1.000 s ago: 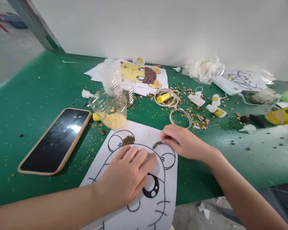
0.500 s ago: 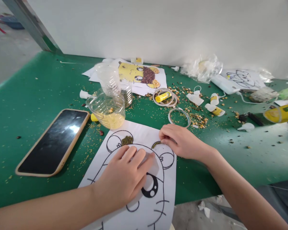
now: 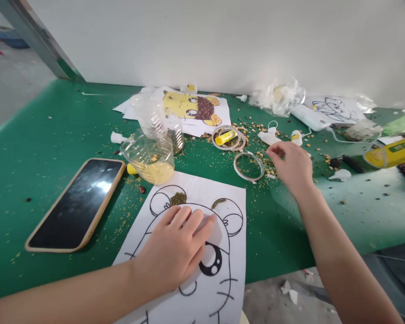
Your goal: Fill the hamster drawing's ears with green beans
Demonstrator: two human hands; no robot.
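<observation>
My left hand [image 3: 178,247] lies across the drawing sheet [image 3: 234,270], a black-outlined animal face, with its fingers apart and pressing on the paper. Green beans [image 3: 177,199] fill part of the left ear. A shorter row of green beans [image 3: 218,204] runs along the top of the right ear. My right hand [image 3: 290,166] is over the scattered grains, beside a white glue bottle [image 3: 268,137]. Its thumb and fingertips are bent together; anything between them is too small to make out.
A phone [image 3: 77,204] lies at the left, near a clear cup of yellow grains [image 3: 151,166]. Tape rings [image 3: 249,166] sit among spilled seeds. Behind are a partly seed-covered picture [image 3: 180,105] and a crumpled plastic bag [image 3: 278,96]. A yellow packet [image 3: 394,152] is at the right.
My right hand has left the right ear of the drawing and moved right and away from me, to the grains by the glue bottles. My left hand has stayed on the sheet.
</observation>
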